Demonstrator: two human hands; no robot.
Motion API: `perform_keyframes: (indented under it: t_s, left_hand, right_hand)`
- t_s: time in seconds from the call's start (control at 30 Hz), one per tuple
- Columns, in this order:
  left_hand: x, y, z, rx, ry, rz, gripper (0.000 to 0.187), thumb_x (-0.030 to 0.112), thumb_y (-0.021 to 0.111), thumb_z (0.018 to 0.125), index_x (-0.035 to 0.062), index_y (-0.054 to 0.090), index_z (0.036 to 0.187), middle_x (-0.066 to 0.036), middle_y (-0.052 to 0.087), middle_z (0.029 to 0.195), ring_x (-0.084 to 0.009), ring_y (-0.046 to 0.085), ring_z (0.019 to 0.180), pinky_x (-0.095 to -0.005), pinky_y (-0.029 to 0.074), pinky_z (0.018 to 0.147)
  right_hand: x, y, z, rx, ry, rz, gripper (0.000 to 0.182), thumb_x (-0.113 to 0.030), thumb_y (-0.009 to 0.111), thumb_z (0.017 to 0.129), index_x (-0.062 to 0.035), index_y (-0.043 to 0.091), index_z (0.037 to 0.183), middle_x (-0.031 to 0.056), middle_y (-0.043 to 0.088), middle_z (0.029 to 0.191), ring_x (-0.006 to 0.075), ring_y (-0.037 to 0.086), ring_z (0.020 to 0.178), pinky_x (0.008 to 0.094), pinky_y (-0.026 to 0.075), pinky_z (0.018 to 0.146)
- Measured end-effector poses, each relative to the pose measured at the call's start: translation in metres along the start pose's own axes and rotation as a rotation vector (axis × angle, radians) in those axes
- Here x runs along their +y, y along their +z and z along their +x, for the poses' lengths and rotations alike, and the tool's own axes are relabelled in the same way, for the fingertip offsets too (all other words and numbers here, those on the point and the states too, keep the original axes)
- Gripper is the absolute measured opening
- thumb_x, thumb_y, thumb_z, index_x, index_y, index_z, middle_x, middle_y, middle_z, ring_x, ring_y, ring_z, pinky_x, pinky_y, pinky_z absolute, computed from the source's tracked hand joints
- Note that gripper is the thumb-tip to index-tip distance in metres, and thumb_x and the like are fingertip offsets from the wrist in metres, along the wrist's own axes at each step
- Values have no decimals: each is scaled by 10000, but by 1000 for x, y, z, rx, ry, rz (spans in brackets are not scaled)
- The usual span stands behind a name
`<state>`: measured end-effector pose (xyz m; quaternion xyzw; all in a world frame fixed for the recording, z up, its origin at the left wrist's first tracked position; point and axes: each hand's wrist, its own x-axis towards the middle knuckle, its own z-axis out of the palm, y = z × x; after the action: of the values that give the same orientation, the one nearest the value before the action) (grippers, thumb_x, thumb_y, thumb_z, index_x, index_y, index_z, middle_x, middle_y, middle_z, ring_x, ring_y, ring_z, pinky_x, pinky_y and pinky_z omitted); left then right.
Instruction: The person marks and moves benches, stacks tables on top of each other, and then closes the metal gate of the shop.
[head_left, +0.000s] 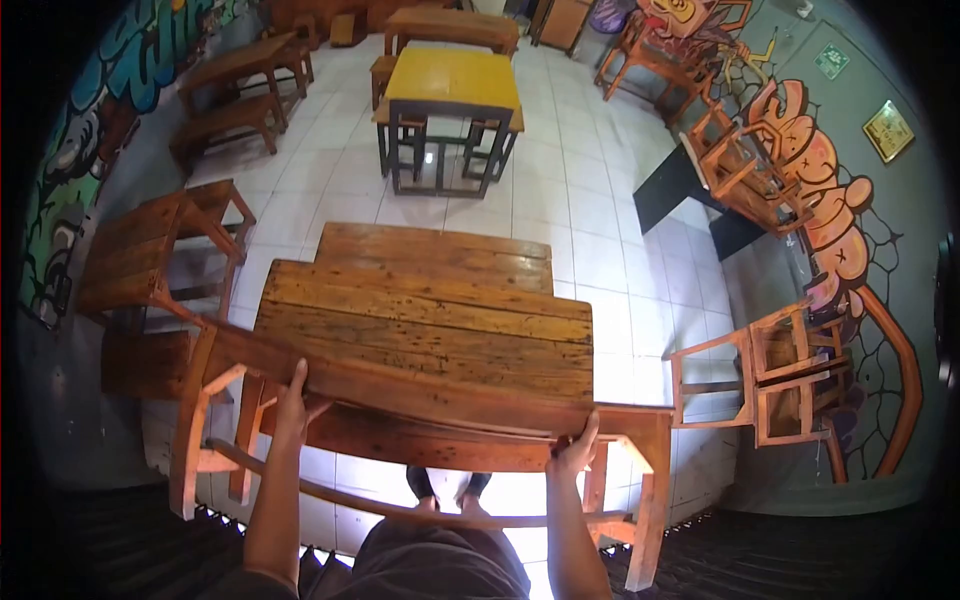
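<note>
A long wooden bench [430,392] spans the space in front of my body, its legs showing at both ends. My left hand [291,410] grips its seat left of the middle, thumb laid along the top and fingers tucked underneath. Toward the right end, my right hand [575,452] is closed on the seat's near edge, thumb upward. Just beyond the bench, overlapped by it in this view, is a worn wooden plank table [430,325]. Another wooden bench [435,256] shows past the table's far side.
A yellow-topped table [452,78] with stools stands farther ahead. Wooden tables and benches line the left wall, including a nearby table [135,250]. Along the right are stacked chairs [745,165] and an overturned stool [790,370]. White floor tiles [590,215] run between the furniture.
</note>
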<state>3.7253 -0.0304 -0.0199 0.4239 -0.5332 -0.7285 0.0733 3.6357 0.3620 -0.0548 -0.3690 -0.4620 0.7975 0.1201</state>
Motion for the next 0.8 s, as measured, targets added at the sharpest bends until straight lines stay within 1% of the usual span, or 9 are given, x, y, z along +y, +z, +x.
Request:
perform_keyframes:
  t_s: [0.17,0.3,0.37,0.4,0.43,0.53,0.67,0.73,0.8]
  left_hand:
    - [22,21,40,5,-112,115,698,551,580,834,22,437,1267,-150,607,1087,-275,610,1007,-400,523,800]
    - [41,51,-12,-295,451,1110,610,579,586,794,40,580,1078,-165,642,1041,-336,608,976,-435,438,864]
    - [15,55,-47,-534,870,1300,537,591,640,718,79,644,881,-117,652,989,-331,593,972,-504,390,895]
    - [-1,55,-60,-666,790,1387,553,586,693,650,102,631,911,-101,638,988,-295,567,1015,-527,343,936]
    - [-12,56,-62,-504,1072,1382,607,564,738,580,109,613,962,-81,614,1004,-274,544,1034,-478,339,952]
    - [-8,70,-52,-474,953,1319,642,400,822,493,106,556,998,-76,578,1035,-253,527,1058,-430,331,962]
    - [-1,87,-37,-450,954,1386,589,326,781,543,121,541,1041,-62,575,1103,-261,500,1110,-414,324,973]
    - [-2,91,-19,-292,1168,1261,511,208,755,570,130,546,1030,-67,571,1096,-263,481,1134,-423,314,980]
    - [-2,103,-2,-278,1158,1303,512,165,738,565,136,553,1041,-67,572,1096,-265,479,1137,-429,310,983]
  right_hand:
    - [-9,48,33,77,47,-130,462,-466,701,761,-88,477,905,52,517,644,133,477,459,255,284,329]
    - [-7,84,73,22,62,-264,461,-485,687,768,-82,468,824,23,415,551,132,373,354,268,273,307]
    - [0,87,108,-59,129,-380,499,-503,667,763,-113,510,1032,42,487,778,156,411,472,279,316,370]
    - [4,87,129,-160,169,-427,467,-519,653,763,-145,535,1017,27,493,743,127,369,434,250,301,354]
    - [2,90,141,-265,204,-475,438,-535,640,763,-176,560,1001,11,498,708,98,326,396,221,286,338]
    - [3,106,181,-358,404,-608,424,-568,631,751,-183,591,923,6,503,635,69,264,321,197,198,298]
    - [-51,110,110,-523,328,-795,500,-533,665,753,-133,629,1050,106,654,909,116,373,368,277,406,408]
    - [-67,112,76,-887,-722,-1341,593,-557,704,696,-120,647,1094,133,676,973,197,560,526,338,495,611]
    - [-84,106,44,-957,-714,-1562,653,-582,723,646,-102,653,1082,127,681,946,232,602,652,362,483,713]
